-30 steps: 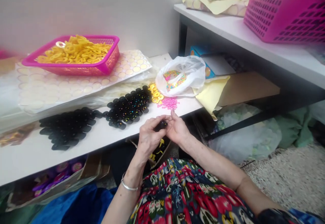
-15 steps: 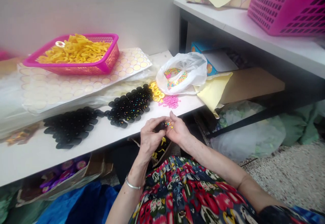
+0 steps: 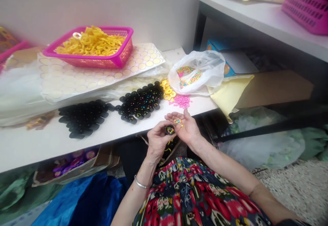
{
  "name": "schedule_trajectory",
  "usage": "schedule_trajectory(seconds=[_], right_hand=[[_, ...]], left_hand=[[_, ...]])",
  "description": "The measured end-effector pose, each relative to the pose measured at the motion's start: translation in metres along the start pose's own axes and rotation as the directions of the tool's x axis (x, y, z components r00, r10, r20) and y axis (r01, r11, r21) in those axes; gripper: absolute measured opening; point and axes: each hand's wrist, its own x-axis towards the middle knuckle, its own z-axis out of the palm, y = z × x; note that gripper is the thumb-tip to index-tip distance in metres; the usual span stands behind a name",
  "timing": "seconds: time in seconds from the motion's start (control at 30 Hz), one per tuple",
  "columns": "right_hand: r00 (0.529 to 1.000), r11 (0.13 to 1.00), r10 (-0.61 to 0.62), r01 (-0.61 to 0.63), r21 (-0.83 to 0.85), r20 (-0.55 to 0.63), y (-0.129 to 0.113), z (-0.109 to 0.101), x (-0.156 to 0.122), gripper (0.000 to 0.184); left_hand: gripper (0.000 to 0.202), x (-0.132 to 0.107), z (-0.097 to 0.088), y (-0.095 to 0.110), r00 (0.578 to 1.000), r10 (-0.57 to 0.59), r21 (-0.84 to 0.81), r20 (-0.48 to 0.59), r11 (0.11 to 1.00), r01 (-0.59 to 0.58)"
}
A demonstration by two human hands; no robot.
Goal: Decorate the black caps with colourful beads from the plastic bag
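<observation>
My left hand (image 3: 156,140) pinches a small black round cap (image 3: 169,129) with several coloured beads inside it, just below the front edge of the white table (image 3: 30,144). My right hand (image 3: 185,126) lies palm up beside the cap, fingers spread, with a few loose coloured beads (image 3: 178,121) resting on the palm. On the table just beyond lie a cluster of bead-filled black caps (image 3: 140,102), a cluster of plain black caps (image 3: 83,117), a few yellow rings (image 3: 167,91) and a small heap of pink beads (image 3: 182,101).
A pink basket of yellow rings (image 3: 94,45) sits on a sheet of round stickers (image 3: 84,75). A white plastic bag of coloured beads (image 3: 197,71) lies at the table's right end. A higher shelf (image 3: 258,14) stands to the right, with a pink basket (image 3: 307,5).
My right hand has turned palm up and spread, showing loose beads. The black cap now sits open side up in my left fingers. The view has shifted so everything sits further right.
</observation>
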Motion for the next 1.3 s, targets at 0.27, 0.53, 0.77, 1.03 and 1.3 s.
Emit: schedule_trajectory(seconds=[0.27, 0.53, 0.77, 1.03, 1.3], right_hand=[[0.945, 0.900, -0.326, 0.320, -0.298, 0.028, 0.013, 0.018, -0.005, 0.006], [0.862, 0.774, -0.507, 0.468, -0.426, 0.027, 0.012, 0.014, 0.000, 0.012], [0.924, 0.882, -0.383, 0.363, -0.300, -0.009, 0.005, 0.008, 0.003, 0.011], [0.895, 0.740, -0.432, 0.420, -0.525, 0.108, 0.018, 0.004, -0.008, 0.021], [0.971, 0.934, -0.238, 0.235, -0.269, 0.020, -0.002, 0.003, 0.005, 0.016]], left_hand=[[0.038, 0.005, 0.016, 0.000, 0.989, 0.105, 0.432, -0.106, 0.900, -0.050], [0.040, 0.011, 0.030, -0.006, 0.986, 0.119, 0.588, -0.114, 0.808, -0.029], [0.040, 0.012, 0.027, -0.008, 0.995, 0.027, 0.396, -0.098, 0.918, 0.014], [0.040, 0.013, 0.027, -0.004, 0.975, -0.112, 0.320, -0.193, 0.932, 0.171], [0.036, 0.013, 0.025, -0.002, 0.973, -0.165, 0.147, -0.159, 0.971, 0.188]])
